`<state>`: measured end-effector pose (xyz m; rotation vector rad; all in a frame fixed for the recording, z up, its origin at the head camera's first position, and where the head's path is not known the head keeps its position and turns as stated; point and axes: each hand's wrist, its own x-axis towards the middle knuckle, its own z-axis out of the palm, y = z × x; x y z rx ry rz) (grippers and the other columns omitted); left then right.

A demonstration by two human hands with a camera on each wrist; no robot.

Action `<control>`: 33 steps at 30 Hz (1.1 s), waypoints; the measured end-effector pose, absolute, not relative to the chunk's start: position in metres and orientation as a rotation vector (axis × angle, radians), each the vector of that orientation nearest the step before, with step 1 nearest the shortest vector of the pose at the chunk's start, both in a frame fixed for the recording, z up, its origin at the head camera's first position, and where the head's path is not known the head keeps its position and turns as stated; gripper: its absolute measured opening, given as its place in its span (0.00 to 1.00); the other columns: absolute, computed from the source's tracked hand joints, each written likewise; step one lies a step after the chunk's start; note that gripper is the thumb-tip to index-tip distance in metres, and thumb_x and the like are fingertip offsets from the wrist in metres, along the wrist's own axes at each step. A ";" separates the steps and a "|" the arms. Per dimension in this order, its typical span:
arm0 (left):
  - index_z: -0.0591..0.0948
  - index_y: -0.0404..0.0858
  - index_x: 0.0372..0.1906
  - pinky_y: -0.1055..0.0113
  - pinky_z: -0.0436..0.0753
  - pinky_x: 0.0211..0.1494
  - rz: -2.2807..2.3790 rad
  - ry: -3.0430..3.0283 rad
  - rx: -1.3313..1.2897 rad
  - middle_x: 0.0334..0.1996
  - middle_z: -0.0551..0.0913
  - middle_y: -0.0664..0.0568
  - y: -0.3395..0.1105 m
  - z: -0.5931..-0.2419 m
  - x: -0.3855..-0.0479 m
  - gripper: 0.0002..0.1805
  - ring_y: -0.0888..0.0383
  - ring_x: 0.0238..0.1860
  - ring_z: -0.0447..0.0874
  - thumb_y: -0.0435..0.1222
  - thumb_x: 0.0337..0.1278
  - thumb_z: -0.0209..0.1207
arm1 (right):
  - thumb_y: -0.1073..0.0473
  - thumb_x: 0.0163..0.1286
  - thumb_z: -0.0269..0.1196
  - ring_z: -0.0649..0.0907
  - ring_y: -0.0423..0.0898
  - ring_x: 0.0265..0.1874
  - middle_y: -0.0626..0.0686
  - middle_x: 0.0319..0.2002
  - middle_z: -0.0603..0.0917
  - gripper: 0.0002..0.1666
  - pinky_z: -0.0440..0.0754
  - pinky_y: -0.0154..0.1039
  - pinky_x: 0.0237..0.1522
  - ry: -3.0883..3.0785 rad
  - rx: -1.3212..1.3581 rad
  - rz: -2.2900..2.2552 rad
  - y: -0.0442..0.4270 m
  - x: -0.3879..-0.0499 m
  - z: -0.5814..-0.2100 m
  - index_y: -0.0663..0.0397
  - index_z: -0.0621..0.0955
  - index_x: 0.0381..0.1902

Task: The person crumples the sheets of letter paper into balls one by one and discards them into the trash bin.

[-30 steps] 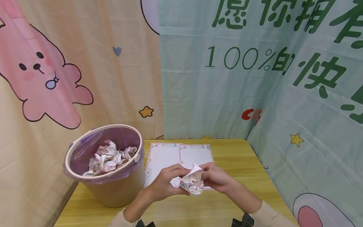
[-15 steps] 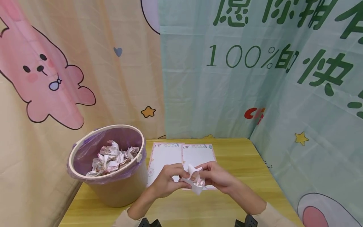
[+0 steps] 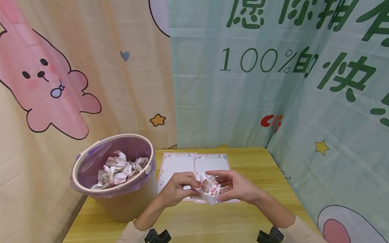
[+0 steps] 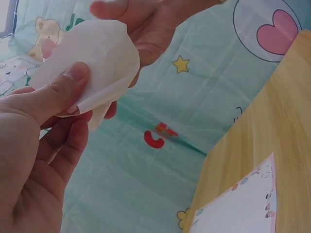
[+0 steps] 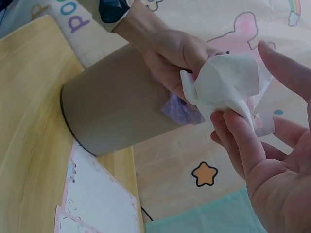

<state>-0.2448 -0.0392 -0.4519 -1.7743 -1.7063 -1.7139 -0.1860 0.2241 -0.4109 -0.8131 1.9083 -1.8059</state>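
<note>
A crumpled sheet of white and pink paper (image 3: 211,191) is held up above the table between both hands. My left hand (image 3: 179,189) pinches its left side; in the left wrist view the thumb (image 4: 73,80) presses on the paper's pale face, with fingers beneath. On the other side, my right hand (image 3: 240,187) has loosely spread fingers around the paper. The right wrist view shows fingertips (image 5: 233,119) touching the paper (image 5: 226,80), while the right thumb (image 5: 282,63) stands away from it. Some of the left fingers are hidden behind the paper there.
Left of the hands stands a beige bin (image 3: 130,206) with a purple liner, holding several crumpled papers (image 3: 118,168). Two flat sheets with pink borders (image 3: 177,163) lie on the wooden table (image 3: 252,168) behind the hands. Printed curtains (image 3: 206,101) hang around the table.
My right hand has loosened from its pinch and spread its fingers, shifting slightly right. The paper has turned and folded in my left hand, which keeps its pinch.
</note>
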 end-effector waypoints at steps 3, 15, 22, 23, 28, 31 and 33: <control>0.88 0.32 0.35 0.70 0.81 0.31 -1.718 -1.733 -1.771 0.33 0.85 0.43 -0.041 -0.452 -0.245 0.16 0.52 0.31 0.81 0.13 0.41 0.72 | 0.69 0.63 0.74 0.85 0.60 0.52 0.68 0.62 0.77 0.48 0.87 0.50 0.48 1.950 -0.790 -1.832 0.222 -0.183 -0.413 0.68 0.64 0.77; 0.88 0.29 0.37 0.68 0.85 0.34 -1.783 -1.650 -1.728 0.35 0.86 0.40 -0.040 -0.444 -0.234 0.16 0.52 0.36 0.85 0.12 0.44 0.69 | 0.67 0.59 0.78 0.88 0.50 0.39 0.62 0.46 0.88 0.31 0.89 0.40 0.40 2.029 -0.481 -2.065 0.208 -0.175 -0.415 0.71 0.82 0.59; 0.86 0.32 0.30 0.68 0.86 0.31 -1.800 -1.687 -1.565 0.29 0.85 0.44 -0.035 -0.451 -0.223 0.13 0.55 0.34 0.85 0.13 0.46 0.69 | 0.72 0.62 0.74 0.88 0.47 0.39 0.63 0.43 0.89 0.23 0.88 0.38 0.40 2.040 -0.486 -2.104 0.198 -0.168 -0.419 0.76 0.83 0.54; 0.86 0.33 0.29 0.68 0.85 0.29 -1.788 -1.720 -1.527 0.29 0.85 0.45 -0.034 -0.453 -0.221 0.13 0.57 0.33 0.84 0.14 0.47 0.69 | 0.73 0.61 0.73 0.88 0.46 0.39 0.64 0.43 0.89 0.22 0.88 0.38 0.40 2.056 -0.452 -2.101 0.196 -0.167 -0.419 0.76 0.83 0.53; 0.85 0.36 0.22 0.71 0.81 0.25 -1.792 -1.903 -1.350 0.23 0.83 0.49 -0.030 -0.463 -0.211 0.15 0.67 0.27 0.78 0.13 0.47 0.68 | 0.78 0.58 0.72 0.89 0.49 0.38 0.65 0.45 0.88 0.13 0.88 0.38 0.38 2.227 -0.306 -2.039 0.183 -0.160 -0.422 0.74 0.87 0.43; 0.86 0.36 0.20 0.72 0.79 0.23 -1.810 -1.973 -1.249 0.21 0.83 0.51 -0.030 -0.463 -0.209 0.16 0.68 0.24 0.75 0.12 0.46 0.68 | 0.78 0.57 0.73 0.89 0.51 0.39 0.64 0.46 0.88 0.10 0.88 0.38 0.37 2.307 -0.281 -2.019 0.178 -0.159 -0.425 0.72 0.88 0.38; 0.87 0.36 0.21 0.73 0.77 0.22 -1.827 -2.013 -1.194 0.21 0.84 0.51 -0.030 -0.463 -0.209 0.15 0.67 0.22 0.75 0.13 0.46 0.69 | 0.78 0.57 0.73 0.89 0.51 0.40 0.64 0.46 0.88 0.10 0.88 0.38 0.38 2.315 -0.281 -2.021 0.178 -0.161 -0.428 0.72 0.88 0.39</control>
